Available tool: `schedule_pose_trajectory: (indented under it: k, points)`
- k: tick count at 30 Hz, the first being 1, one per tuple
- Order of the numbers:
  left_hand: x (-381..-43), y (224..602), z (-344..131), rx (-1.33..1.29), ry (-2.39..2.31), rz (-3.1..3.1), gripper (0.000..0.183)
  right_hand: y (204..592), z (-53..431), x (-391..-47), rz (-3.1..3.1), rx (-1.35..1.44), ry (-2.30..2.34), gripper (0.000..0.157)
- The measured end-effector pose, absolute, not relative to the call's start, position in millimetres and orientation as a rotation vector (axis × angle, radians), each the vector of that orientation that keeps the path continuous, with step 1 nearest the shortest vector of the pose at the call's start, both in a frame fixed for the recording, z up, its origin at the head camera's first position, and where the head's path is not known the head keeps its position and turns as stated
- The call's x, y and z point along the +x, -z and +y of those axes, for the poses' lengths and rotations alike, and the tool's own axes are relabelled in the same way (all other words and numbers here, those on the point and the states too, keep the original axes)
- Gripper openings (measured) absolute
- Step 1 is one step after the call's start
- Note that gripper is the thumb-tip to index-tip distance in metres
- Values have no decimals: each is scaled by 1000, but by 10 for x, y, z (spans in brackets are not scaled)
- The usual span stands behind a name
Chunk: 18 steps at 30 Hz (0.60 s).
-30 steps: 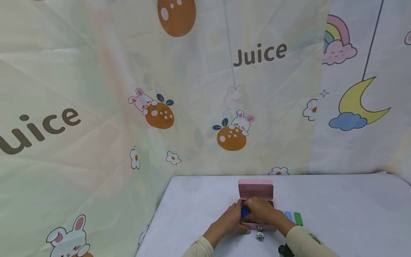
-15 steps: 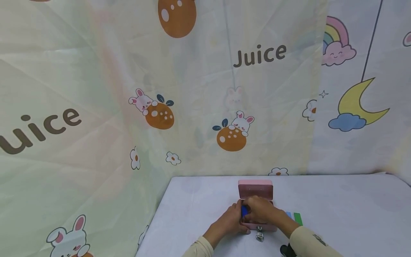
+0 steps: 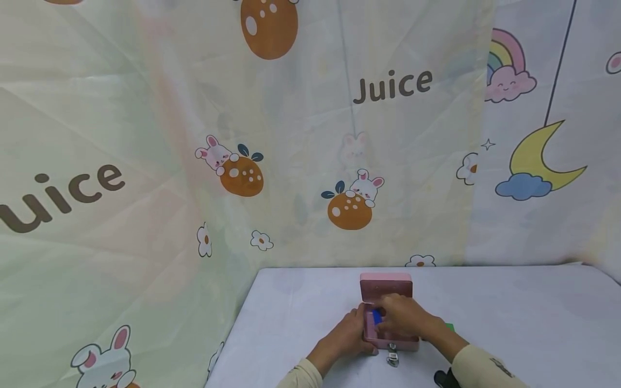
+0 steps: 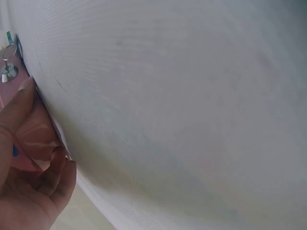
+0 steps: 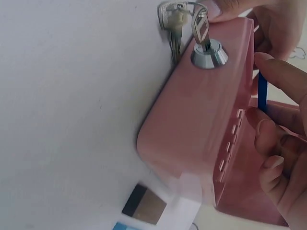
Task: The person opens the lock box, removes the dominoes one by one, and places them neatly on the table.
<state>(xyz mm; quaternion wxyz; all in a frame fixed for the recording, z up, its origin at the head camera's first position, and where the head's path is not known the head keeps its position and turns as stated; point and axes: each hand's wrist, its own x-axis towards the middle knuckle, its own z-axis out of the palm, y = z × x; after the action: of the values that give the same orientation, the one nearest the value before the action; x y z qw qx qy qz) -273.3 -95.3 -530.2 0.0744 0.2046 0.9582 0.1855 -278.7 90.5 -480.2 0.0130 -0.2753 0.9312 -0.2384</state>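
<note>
A pink metal lock box [image 3: 392, 345] stands on the white-covered table, its lid [image 3: 386, 286] raised at the back. From the box's front lock [image 5: 209, 54] hang keys [image 5: 175, 28]. My left hand [image 3: 345, 333] grips the box's left side, thumb at the front and fingers toward the back. My right hand [image 3: 401, 315] is over the box opening. Between its thumb and fingers it pinches a thin blue strip [image 5: 262, 91], seen edge-on in the right wrist view. In the head view the blue piece [image 3: 377, 316] shows beside the fingers, and the right hand hides much of the box's interior.
Right of the box a green piece [image 3: 450, 326] peeks out behind the right wrist. A black object [image 3: 445, 378] lies by the right sleeve. The right wrist view also shows a dark-and-brown block [image 5: 145, 205] and a light-blue piece [image 5: 125, 226]. A printed curtain [image 3: 301, 134] hangs behind the table.
My right hand has shifted slightly right and up with the blue strip, uncovering more of the box's left interior. The left hand keeps its hold on the box.
</note>
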Motion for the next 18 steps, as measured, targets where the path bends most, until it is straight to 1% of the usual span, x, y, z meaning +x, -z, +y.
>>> schedule_pose_trajectory:
  k: [6,13,18]
  points:
    - [-2756,5319,-955,637,-549,2880,106,4763,994,-2776,2919,-809,735,41]
    - [-2741,5284,-949,654,-576,2882,104,4755,1086,-2777,2955,-826,695,46]
    - [-2716,5278,-953,658,-600,2882,103,4786,1154,-2776,2984,-754,657,48]
